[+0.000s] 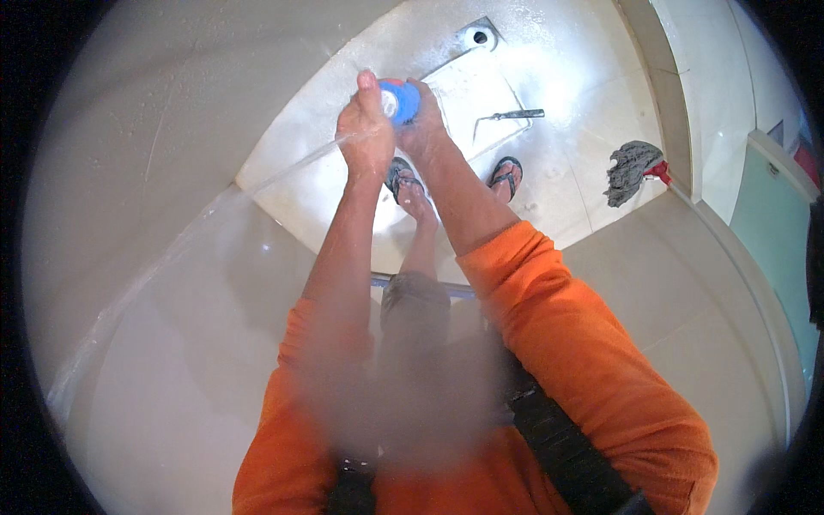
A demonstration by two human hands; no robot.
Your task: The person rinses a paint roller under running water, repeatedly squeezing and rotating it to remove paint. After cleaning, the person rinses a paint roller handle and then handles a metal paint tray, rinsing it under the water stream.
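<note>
Both my hands are together in front of me, closed around a short blue cylindrical thing (399,101) with a white round patch and some red at its top. What kind of thing it is I cannot make out. My left hand (367,133) grips it from the left, thumb pointing up. On the other side my right hand (422,120) wraps it, its fingers partly hidden. A pale streak like a stream of water (296,163) comes from the lower left and meets my left hand.
A bent metal rod tool with a dark handle (519,113) lies on the pale wet floor (566,172). Beyond it is a round drain hole (480,38). At right rests a grey mop head (633,174) with a red fitting. Walls stand close on both sides.
</note>
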